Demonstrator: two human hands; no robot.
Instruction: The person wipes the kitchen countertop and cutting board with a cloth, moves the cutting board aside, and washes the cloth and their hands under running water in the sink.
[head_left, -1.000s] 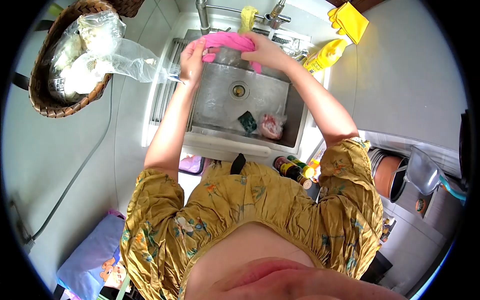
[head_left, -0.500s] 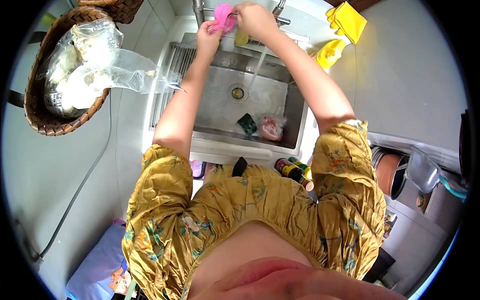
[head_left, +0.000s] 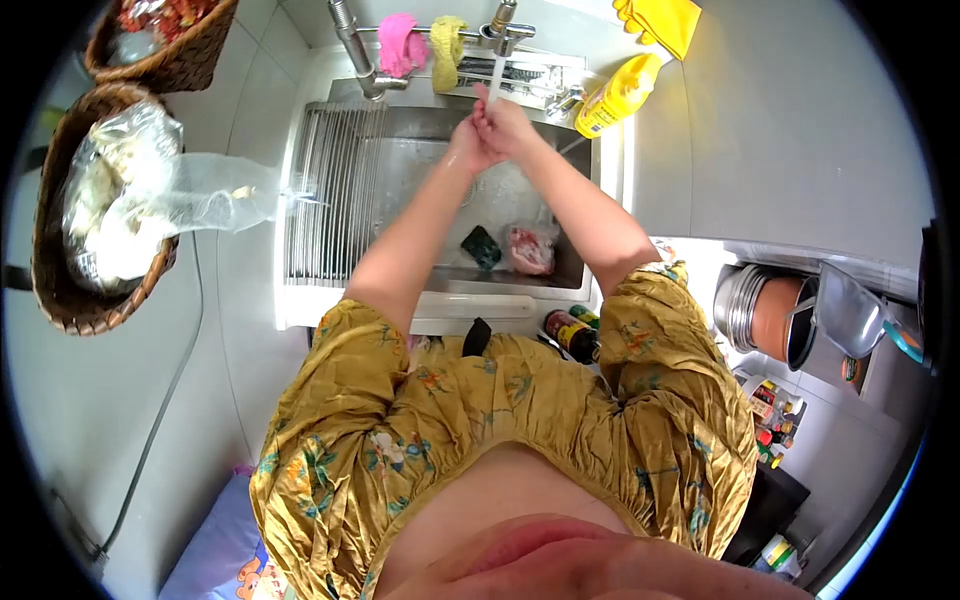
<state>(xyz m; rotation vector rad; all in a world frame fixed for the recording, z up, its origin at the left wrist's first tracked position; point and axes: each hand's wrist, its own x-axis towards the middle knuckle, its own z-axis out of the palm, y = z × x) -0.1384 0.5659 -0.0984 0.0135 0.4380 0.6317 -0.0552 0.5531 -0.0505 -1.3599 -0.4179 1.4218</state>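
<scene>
Under the running tap (head_left: pixel 507 38), my left hand (head_left: pixel 472 146) and my right hand (head_left: pixel 506 122) touch each other over the steel sink (head_left: pixel 410 160). Water falls onto them. No object shows in either hand; how the fingers are bent is hard to make out. Behind them, a pink cloth (head_left: pixel 401 45) and a yellow-green cloth (head_left: pixel 447 52) hang on a rail. In the basin lie a dark green scouring pad (head_left: pixel 482 247) and a clear bag with pinkish meat (head_left: pixel 531 249).
A drying rack (head_left: pixel 335 195) covers the sink's left side. Woven baskets (head_left: pixel 85 322) stand at the left. A yellow bottle (head_left: pixel 618 95) and yellow gloves (head_left: pixel 660 22) are at the back right; pots (head_left: pixel 775 318) sit at the right.
The pink cloth has left my hands and now hangs on the rail. Both hands have come down and together under the water stream. The view has shifted slightly.
</scene>
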